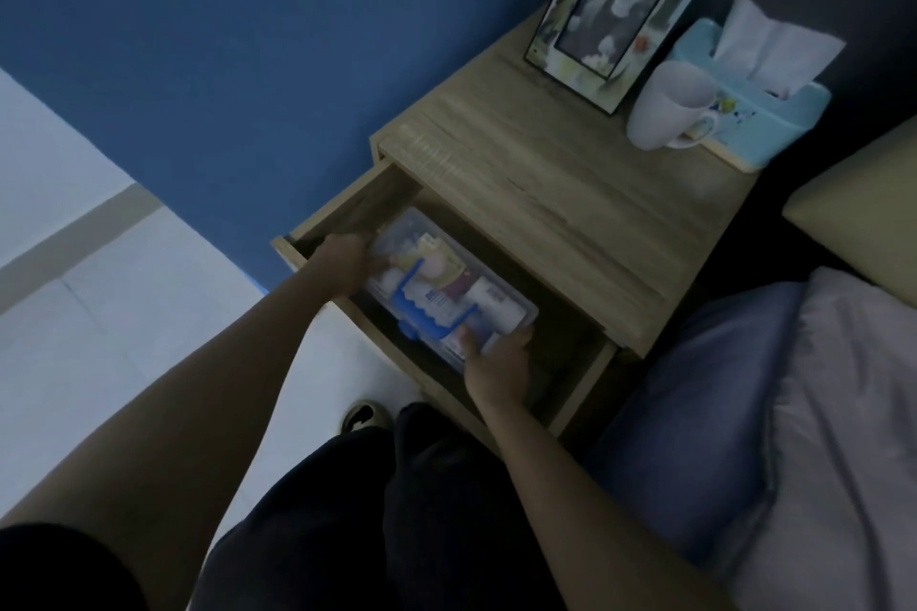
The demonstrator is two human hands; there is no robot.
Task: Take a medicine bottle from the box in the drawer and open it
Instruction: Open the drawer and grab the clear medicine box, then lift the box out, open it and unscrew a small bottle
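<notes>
Blue wall [248, 40] occupies the far left; pale floor [74, 313] lies below it. The drawer [347, 218] of the wooden nightstand [546, 174] stands pulled out toward the near left. Left hand [345, 258] is inside the drawer, fingers wrapped on the far-left end of the clear plastic box [521, 308]. The box sits in the drawer with a blue handle [426, 308] across its lid; packets and containers show through it, but no single medicine bottle can be made out in the blur. Right hand [496, 362] grips the near-right end of the box, thumb on top. On the nightstand top, far right: a picture frame [620, 10] upright, a white mug [670, 109] just beside it, and a light-blue tissue box [759, 114] behind the mug. Bed linen [818, 412] fills the near right.
</notes>
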